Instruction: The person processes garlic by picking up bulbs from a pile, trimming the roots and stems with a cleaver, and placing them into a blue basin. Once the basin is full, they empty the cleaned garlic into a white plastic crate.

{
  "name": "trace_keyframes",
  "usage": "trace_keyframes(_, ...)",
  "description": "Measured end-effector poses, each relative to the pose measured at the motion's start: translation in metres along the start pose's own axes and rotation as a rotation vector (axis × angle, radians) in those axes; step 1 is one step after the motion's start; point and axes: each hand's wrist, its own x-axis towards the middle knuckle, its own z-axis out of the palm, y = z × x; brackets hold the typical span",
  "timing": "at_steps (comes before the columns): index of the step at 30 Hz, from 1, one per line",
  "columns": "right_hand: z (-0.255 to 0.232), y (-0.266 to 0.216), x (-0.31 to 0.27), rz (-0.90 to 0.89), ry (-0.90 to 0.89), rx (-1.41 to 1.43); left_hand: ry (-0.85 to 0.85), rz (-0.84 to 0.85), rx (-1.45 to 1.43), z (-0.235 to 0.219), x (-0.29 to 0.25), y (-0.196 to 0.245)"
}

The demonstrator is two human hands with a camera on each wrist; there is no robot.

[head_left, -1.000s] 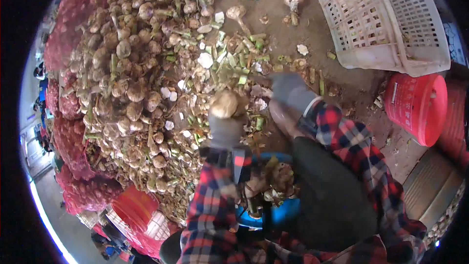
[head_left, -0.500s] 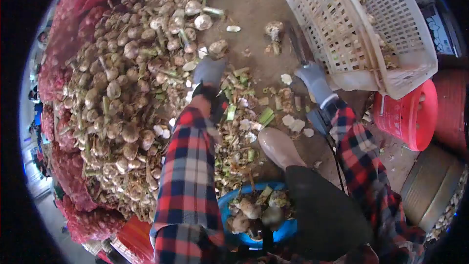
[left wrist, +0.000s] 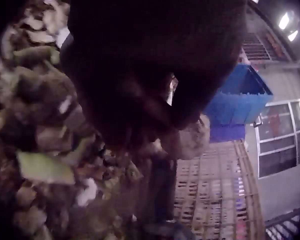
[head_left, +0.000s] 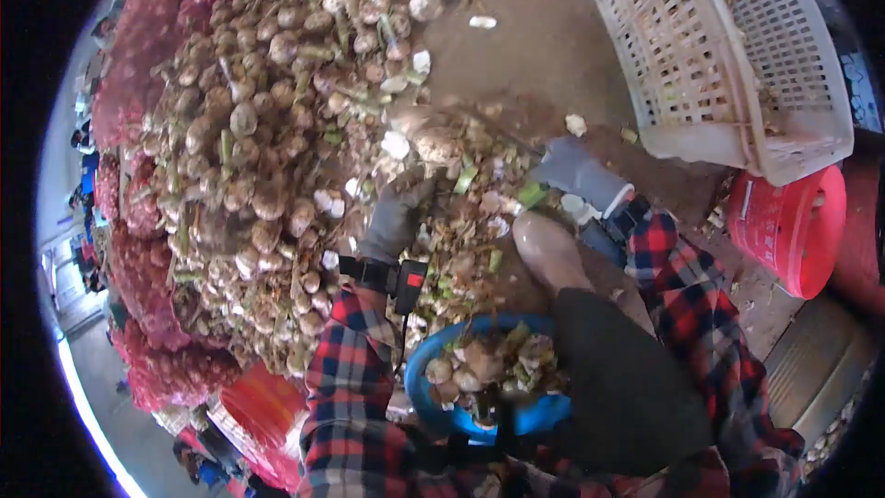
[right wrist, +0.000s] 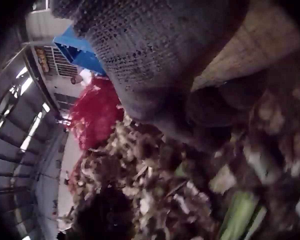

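Observation:
My gloved left hand holds a garlic bulb over the trimmings; the bulb also shows at the dark fingertips in the left wrist view. To its right, my gloved right hand grips a knife by its wooden handle. The thin dark blade points left toward the bulb, blurred. Below the hands, a blue basin contains several garlic bulbs. A large heap of garlic with stems spreads along the left.
A white plastic crate lies at the upper right, with a red bucket below it. Cut stems and peel litter the floor before my boot. Red mesh sacks line the far left.
My left hand reached up to a bulb on the floor and has drawn one back toward me. The knife hand went right to the crate, then returned left. The bulb near the crate is gone.

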Motion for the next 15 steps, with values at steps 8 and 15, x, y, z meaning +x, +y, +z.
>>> trace_keyframes(8,0.049,-0.058,-0.046,-0.023,-0.115,-0.094,0.185,0.051,0.620,-0.004,-0.025,-0.026)
trace_keyframes(15,0.051,-0.070,-0.063,-0.470,0.316,-0.157,0.018,0.156,1.221,-0.047,-0.022,-0.067)
